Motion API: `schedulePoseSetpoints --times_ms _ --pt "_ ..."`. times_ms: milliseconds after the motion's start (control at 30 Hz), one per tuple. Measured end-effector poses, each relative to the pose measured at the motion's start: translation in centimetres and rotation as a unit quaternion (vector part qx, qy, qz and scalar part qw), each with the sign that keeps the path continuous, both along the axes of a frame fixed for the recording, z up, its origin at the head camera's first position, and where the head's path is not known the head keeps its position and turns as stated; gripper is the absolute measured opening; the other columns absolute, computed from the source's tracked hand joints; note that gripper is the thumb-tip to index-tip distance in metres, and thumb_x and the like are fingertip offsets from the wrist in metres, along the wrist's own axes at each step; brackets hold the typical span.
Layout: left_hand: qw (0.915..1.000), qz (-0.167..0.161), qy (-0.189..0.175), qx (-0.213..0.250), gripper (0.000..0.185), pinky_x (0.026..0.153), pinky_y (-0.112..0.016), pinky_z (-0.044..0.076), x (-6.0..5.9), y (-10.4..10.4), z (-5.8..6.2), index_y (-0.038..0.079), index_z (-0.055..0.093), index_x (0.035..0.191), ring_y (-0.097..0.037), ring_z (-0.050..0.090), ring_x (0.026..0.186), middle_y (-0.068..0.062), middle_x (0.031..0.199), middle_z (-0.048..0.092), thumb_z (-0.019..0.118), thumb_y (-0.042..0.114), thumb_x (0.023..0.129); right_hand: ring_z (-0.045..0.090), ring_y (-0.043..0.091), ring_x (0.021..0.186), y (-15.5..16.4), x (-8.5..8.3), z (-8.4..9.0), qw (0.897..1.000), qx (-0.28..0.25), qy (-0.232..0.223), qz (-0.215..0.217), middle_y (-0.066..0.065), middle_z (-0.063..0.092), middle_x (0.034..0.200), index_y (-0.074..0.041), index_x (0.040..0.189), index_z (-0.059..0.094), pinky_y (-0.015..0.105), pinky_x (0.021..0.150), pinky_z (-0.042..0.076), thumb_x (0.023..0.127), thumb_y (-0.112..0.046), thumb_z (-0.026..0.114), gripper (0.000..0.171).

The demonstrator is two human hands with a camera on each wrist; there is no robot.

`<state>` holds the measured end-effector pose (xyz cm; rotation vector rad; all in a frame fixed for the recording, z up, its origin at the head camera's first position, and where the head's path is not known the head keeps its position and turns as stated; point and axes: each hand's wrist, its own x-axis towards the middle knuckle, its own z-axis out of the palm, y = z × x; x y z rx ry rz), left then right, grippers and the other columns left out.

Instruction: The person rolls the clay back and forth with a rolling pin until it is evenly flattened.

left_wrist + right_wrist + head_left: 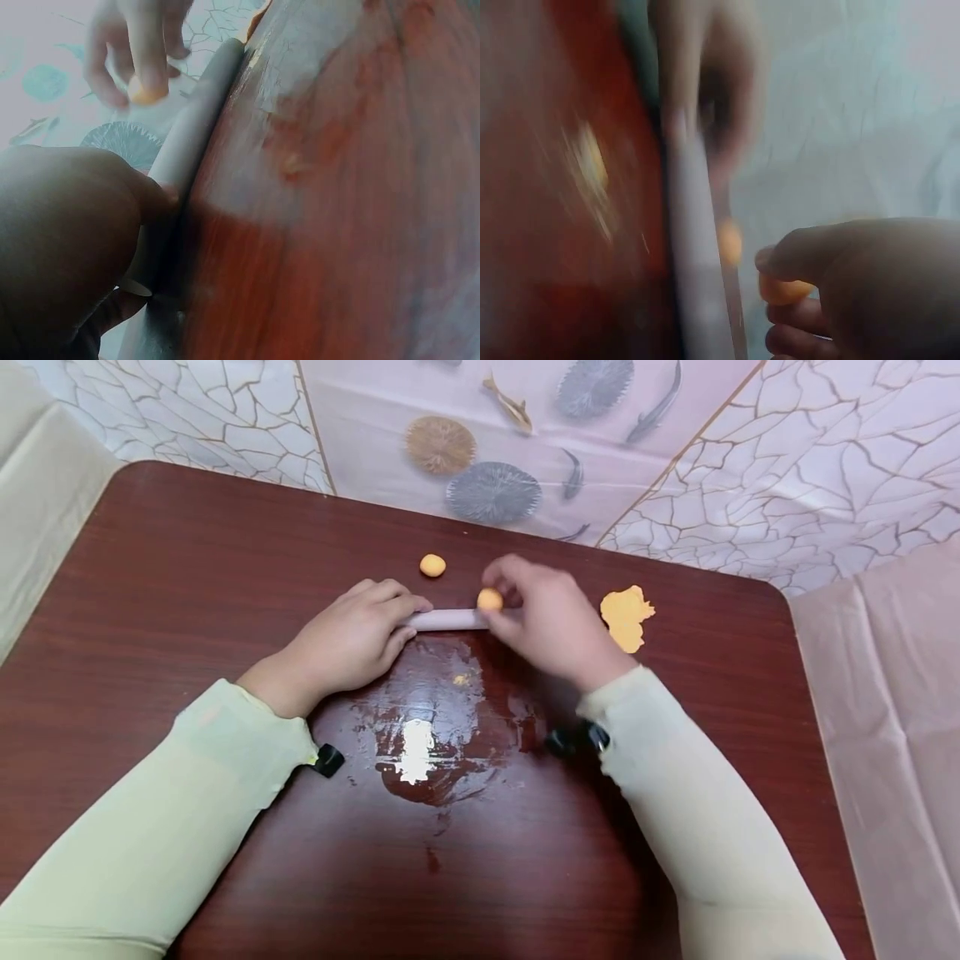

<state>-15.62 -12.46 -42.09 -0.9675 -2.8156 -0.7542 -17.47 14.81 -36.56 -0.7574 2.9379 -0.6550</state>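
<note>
My left hand (348, 639) grips the left end of a smooth white rolling pin (450, 620) that lies crosswise on the table. In the left wrist view, the thumb and a finger show on either side of the pin (191, 135). Above the pin's right part, my right hand (551, 618) pinches a small yellow-orange dough ball (490, 600) between thumb and fingers. The right wrist view shows this held ball (784, 289) partly covered by the fingers. A second dough ball (432, 565) sits behind the pin, apart from both hands.
A flattened, ragged-edged piece of yellow dough (626, 617) lies right of my right hand. In front of the pin, a shiny wet smear (442, 735) and a dough crumb (461, 680) mark the dark wooden table (187, 560). Patterned sheeting (495, 493) stands behind the table.
</note>
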Motion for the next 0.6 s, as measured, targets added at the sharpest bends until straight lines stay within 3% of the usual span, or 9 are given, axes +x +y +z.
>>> schedulePoseSetpoints --times_ms 133,267,433,600 --pt "1.0000 -0.001 -0.003 -0.006 0.035 0.104 -0.047 0.045 -0.1 0.1 0.0 0.014 0.065 0.140 -0.032 0.059 0.113 -0.006 0.127 0.066 0.061 0.022 0.105 0.065 0.015 0.088 -0.5 4.5 -0.5 0.998 0.017 0.016 0.060 -0.009 0.069 0.096 -0.022 0.106 0.068 0.036 0.085 0.054 0.098 -0.033 0.075 0.016" --pt "1.0000 -0.001 0.001 -0.007 0.036 0.106 -0.047 0.045 -0.1 0.1 0.0 0.013 0.065 0.140 -0.032 0.059 0.115 -0.006 0.127 0.066 0.061 0.022 0.106 0.062 0.020 0.091 -1.0 7.1 -1.6 0.995 0.040 0.048 0.083 -0.007 0.070 0.096 -0.021 0.105 0.071 0.038 0.091 0.051 0.097 -0.034 0.076 0.016" --pt "1.0000 0.003 0.002 -0.006 0.035 0.105 -0.047 0.045 -0.1 0.0 -0.1 0.014 0.065 0.140 -0.032 0.059 0.114 -0.006 0.127 0.066 0.061 0.021 0.106 0.059 0.022 0.095 -1.3 8.1 -2.9 0.991 0.038 0.091 0.094 -0.004 0.066 0.099 -0.018 0.102 0.071 0.037 0.092 0.050 0.096 -0.032 0.077 0.017" --pt "1.0000 -0.004 -0.003 0.003 0.032 0.106 -0.047 0.045 -0.1 0.2 -0.2 0.010 0.064 0.137 -0.034 0.057 0.113 -0.008 0.124 0.065 0.059 0.018 0.106 0.056 0.022 0.093 -1.4 8.2 -3.6 0.990 0.029 0.098 0.102 -0.004 0.062 0.096 -0.019 0.096 0.070 0.037 0.089 0.049 0.095 -0.031 0.078 0.016"
